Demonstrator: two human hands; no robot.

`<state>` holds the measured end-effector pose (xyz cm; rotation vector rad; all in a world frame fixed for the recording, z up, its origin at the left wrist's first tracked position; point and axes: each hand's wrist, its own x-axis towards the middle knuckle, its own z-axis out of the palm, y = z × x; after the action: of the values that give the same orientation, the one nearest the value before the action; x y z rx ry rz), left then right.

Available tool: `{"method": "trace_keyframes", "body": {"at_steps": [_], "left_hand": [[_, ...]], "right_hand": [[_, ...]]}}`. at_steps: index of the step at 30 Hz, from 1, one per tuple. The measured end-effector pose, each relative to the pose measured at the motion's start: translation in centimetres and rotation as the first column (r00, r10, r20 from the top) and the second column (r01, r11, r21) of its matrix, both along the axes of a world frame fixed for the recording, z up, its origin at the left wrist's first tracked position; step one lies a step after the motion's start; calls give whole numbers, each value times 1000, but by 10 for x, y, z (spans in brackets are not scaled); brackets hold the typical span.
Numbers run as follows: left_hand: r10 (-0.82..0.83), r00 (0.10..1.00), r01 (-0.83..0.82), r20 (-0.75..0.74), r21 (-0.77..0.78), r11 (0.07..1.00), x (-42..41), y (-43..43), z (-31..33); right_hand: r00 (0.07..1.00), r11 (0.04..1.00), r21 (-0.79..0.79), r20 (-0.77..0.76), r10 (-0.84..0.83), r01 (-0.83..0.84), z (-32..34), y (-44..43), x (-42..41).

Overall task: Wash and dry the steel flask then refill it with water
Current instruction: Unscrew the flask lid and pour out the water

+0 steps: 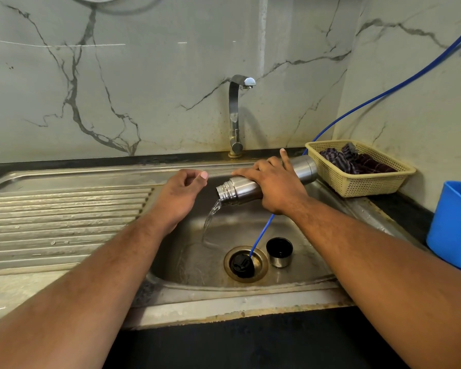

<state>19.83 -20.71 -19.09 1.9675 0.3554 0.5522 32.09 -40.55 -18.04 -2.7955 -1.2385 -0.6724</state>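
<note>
My right hand point(276, 186) grips the steel flask point(240, 188) around its middle and holds it nearly level over the sink basin point(312, 227), mouth to the left and slightly down. Water point(210, 217) pours from the open mouth into the basin. My left hand point(183, 193) hovers just left of the mouth, fingers loosely curled, holding nothing. The flask's steel cup lid point(279, 252) stands in the basin right of the drain. A black stopper point(241, 266) lies on the drain.
A steel tap point(236, 113) rises behind the basin. A thin blue hose point(261, 233) runs from the right wall down to the drain. A yellow basket point(362, 182) with dark cloths sits at the right, a blue plastic tub point(453, 230) nearer. A ribbed drainboard point(64, 217) lies left.
</note>
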Motion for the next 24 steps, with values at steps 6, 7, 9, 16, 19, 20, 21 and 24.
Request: {"method": "trace_keyframes", "body": {"at_steps": [6,7,9,16,19,20,21,24], "left_hand": [[-15,1000,15,1,-1,1000,1,0,-1],[-18,1000,18,4,-5,1000,1,-1,-1],[-23,1000,23,8,-14,1000,1,-1,-1],[-21,1000,21,21,-9,1000,1,-2,-1],[-20,1000,20,17,-5,1000,1,-3,0],[-20,1000,20,17,-3,1000,1,-3,0],[-21,1000,21,15,-2,1000,1,-3,-1],[-14,1000,14,12,8,1000,2,-1,-1]], "right_hand": [[1000,1000,0,11,10,-10,0,0,-1],[1000,1000,0,11,11,-11,0,0,-1],[1000,1000,-2,16,11,-11,1,0,-1],[999,1000,5,31,20,-20,2,0,-1],[999,1000,8,39,23,-24,3,0,-1],[999,1000,8,41,23,-24,3,0,-1],[999,1000,7,44,23,-24,3,0,-1],[998,1000,3,63,25,-25,3,1,-2]]}}
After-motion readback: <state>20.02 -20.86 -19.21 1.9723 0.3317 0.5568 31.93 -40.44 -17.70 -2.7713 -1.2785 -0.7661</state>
